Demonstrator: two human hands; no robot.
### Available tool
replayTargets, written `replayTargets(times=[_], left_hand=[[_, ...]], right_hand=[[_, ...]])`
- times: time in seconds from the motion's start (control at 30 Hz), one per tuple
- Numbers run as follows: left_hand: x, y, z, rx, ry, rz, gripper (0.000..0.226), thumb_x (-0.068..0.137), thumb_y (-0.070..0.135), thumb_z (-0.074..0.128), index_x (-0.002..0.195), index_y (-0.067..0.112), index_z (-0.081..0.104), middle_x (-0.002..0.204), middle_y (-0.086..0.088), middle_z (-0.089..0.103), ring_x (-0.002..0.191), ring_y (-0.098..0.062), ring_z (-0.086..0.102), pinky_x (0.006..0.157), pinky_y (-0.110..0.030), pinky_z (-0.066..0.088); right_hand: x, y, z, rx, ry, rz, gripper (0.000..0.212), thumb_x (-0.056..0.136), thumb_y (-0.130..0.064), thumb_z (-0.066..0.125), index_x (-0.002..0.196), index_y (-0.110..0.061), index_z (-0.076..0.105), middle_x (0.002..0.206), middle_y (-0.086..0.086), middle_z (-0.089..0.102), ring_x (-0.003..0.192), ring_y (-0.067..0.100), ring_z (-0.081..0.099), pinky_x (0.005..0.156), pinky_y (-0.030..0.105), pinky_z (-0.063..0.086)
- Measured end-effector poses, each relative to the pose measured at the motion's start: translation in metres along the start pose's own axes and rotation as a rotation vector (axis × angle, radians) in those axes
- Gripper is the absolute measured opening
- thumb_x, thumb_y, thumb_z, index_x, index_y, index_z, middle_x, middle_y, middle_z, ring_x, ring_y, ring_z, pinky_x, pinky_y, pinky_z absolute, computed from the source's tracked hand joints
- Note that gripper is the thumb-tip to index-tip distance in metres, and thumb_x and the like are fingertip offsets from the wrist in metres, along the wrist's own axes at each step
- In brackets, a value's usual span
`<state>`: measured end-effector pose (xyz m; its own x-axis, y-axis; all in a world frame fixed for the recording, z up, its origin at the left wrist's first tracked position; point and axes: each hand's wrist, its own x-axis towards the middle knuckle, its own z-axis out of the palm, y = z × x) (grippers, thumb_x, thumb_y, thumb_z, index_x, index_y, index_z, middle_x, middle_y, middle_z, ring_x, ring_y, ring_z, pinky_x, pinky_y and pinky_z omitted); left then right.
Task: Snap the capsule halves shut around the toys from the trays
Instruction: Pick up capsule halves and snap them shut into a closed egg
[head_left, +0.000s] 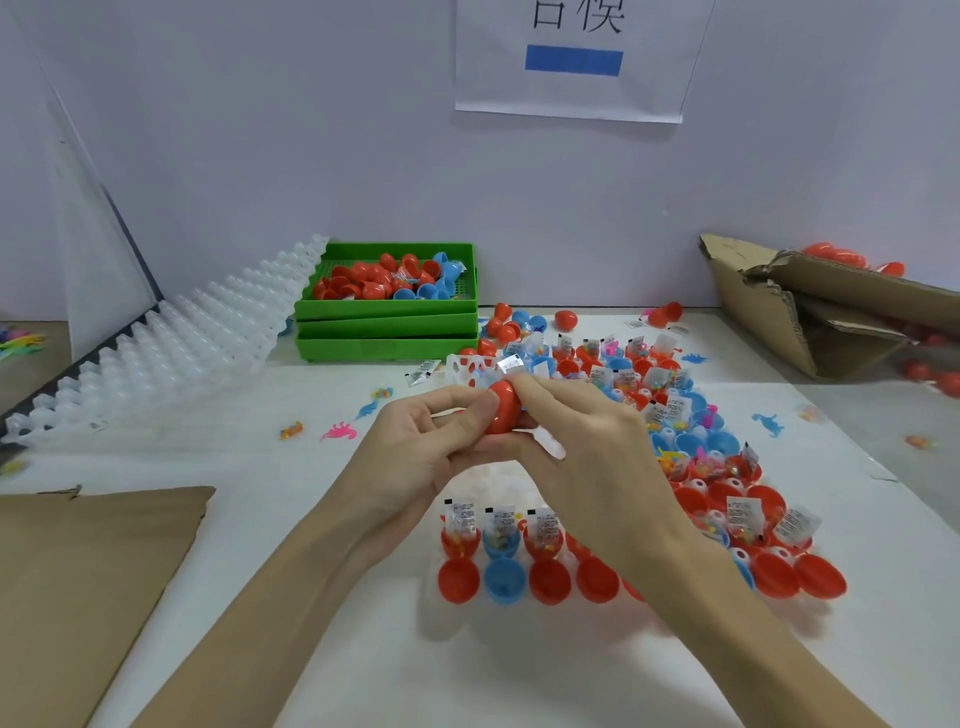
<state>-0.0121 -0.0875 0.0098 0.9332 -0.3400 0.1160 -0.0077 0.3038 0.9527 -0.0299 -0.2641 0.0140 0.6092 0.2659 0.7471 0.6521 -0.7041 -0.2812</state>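
Observation:
Above the middle of the table, both hands hold one red capsule (503, 413). My left hand (415, 447) grips it from the left with curled fingers. My right hand (582, 431) pinches it from the right and partly covers it. Below and to the right lies a white holder tray (519, 618) with rows of open red and blue capsule halves (459, 581); many hold small toys and folded paper slips (462, 514). Whether the held capsule is fully closed cannot be told.
Stacked green trays (387, 325) with loose red and blue halves stand at the back. A pile of white empty holder trays (171, 353) leans at the left. A torn cardboard box (810, 317) sits at the right, flat cardboard (88, 587) at front left. Small toy dinosaurs (338, 432) lie scattered.

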Motion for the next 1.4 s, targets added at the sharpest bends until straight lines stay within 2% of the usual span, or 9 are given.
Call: replayTargets(times=[0.13,0.3,0.4,0.6,0.9,1.0,1.13,1.27,1.4], left_hand=[[0.000,-0.003,0.004,-0.017,-0.035,-0.011,0.039,0.103,0.029,0.057,0.123,-0.001,0.072,0.121,-0.022,0.074,0.117,-0.031,0.071,0.096,-0.030,0.057],[-0.003,0.004,0.005,-0.324,-0.185,-0.146,0.046,0.110,0.032,0.044,0.128,-0.002,0.070,0.135,-0.026,0.066,0.126,-0.035,0.065,0.101,-0.035,0.055],[-0.003,0.006,0.005,-0.342,-0.188,-0.177,0.046,0.107,0.036,0.048,0.129,0.003,0.071,0.137,-0.027,0.064,0.130,-0.036,0.062,0.103,-0.039,0.054],[0.000,0.006,0.005,-0.180,-0.013,-0.084,0.049,0.087,0.038,0.073,0.113,-0.002,0.077,0.116,-0.025,0.074,0.109,-0.028,0.074,0.090,-0.031,0.060],[0.002,-0.003,0.008,-0.160,0.062,-0.042,0.034,0.090,0.032,0.068,0.102,0.005,0.083,0.099,-0.018,0.079,0.095,-0.023,0.078,0.084,-0.029,0.061],[0.000,-0.001,0.006,0.047,0.097,-0.001,0.036,0.094,0.037,0.066,0.112,0.010,0.080,0.108,-0.015,0.079,0.104,-0.025,0.076,0.089,-0.031,0.060],[-0.003,-0.005,0.009,0.543,0.264,0.204,0.035,0.094,0.047,0.062,0.109,0.019,0.076,0.089,0.007,0.080,0.085,-0.010,0.076,0.076,-0.018,0.055],[-0.005,-0.012,0.009,1.095,0.323,0.453,0.038,0.099,0.045,0.052,0.117,0.019,0.074,0.093,0.010,0.074,0.086,-0.009,0.067,0.078,-0.023,0.055],[-0.005,-0.011,0.005,1.147,0.367,0.571,0.037,0.100,0.041,0.051,0.114,0.017,0.075,0.097,0.010,0.070,0.087,-0.010,0.063,0.080,-0.025,0.052]], right_hand=[[0.000,0.000,-0.003,0.039,0.042,0.050,0.046,0.088,-0.042,0.065,0.112,-0.004,0.075,0.100,0.006,0.077,0.087,0.025,0.072,0.083,0.040,0.062],[-0.001,-0.006,0.007,0.221,0.114,0.105,0.049,0.085,-0.027,0.085,0.128,-0.009,0.069,0.118,0.001,0.072,0.100,0.005,0.068,0.093,0.012,0.050],[0.000,-0.007,0.008,0.277,0.093,0.110,0.047,0.089,-0.029,0.078,0.130,-0.010,0.067,0.120,0.001,0.071,0.097,0.005,0.069,0.090,0.013,0.053],[-0.002,-0.003,0.006,0.120,0.070,-0.004,0.047,0.095,-0.025,0.065,0.135,-0.001,0.064,0.108,0.008,0.076,0.092,0.019,0.071,0.088,0.026,0.056],[-0.004,0.003,0.011,0.071,0.033,-0.012,0.049,0.097,-0.029,0.061,0.137,0.000,0.062,0.105,0.006,0.077,0.092,0.020,0.071,0.087,0.027,0.057],[-0.003,0.006,0.013,0.096,-0.008,0.027,0.052,0.097,-0.038,0.059,0.138,-0.006,0.063,0.116,0.004,0.075,0.099,0.017,0.072,0.093,0.020,0.055],[-0.002,0.009,0.012,0.156,-0.030,0.116,0.053,0.093,-0.047,0.061,0.137,-0.016,0.065,0.121,-0.006,0.073,0.106,0.005,0.064,0.097,0.003,0.041],[-0.004,0.013,0.011,0.199,-0.113,0.210,0.052,0.094,-0.033,0.071,0.143,-0.029,0.059,0.118,-0.010,0.066,0.098,0.005,0.061,0.090,0.013,0.050],[-0.001,0.017,0.007,0.218,-0.161,0.326,0.056,0.096,-0.018,0.072,0.147,-0.033,0.054,0.108,-0.016,0.057,0.091,0.002,0.058,0.085,0.011,0.050]])
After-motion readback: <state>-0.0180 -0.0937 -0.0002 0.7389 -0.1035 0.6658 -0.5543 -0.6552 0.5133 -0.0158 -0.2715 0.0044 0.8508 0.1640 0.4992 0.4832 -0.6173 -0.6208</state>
